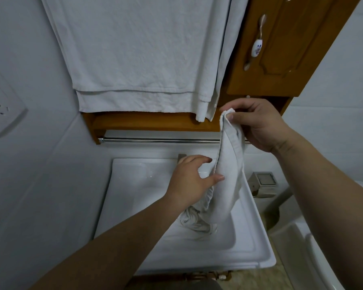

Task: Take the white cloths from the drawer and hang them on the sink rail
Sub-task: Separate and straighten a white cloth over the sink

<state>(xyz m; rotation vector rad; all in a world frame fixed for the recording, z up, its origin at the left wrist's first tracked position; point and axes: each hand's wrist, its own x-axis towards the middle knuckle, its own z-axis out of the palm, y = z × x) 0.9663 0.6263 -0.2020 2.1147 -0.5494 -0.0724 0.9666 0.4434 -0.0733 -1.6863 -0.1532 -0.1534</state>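
My right hand (258, 124) pinches the top corner of a white cloth (228, 164) and holds it up over the white sink (134, 206). The cloth hangs down in a long fold, its lower end bunched in the basin. My left hand (194, 181) is at the cloth's left edge, fingers spread, thumb touching the fabric; nothing is gripped in it. The chrome sink rail (155, 140) runs horizontally behind the sink, under a wooden shelf, and is bare where it shows. The cloth crosses in front of the rail's right end.
Large white towels (138, 55) hang above the wooden shelf (151, 121). A wooden cabinet door (285, 45) with a ceramic handle is at upper right. A wall socket (0, 103) sits on the left wall. A metal holder (263, 183) and a white fixture are right of the sink.
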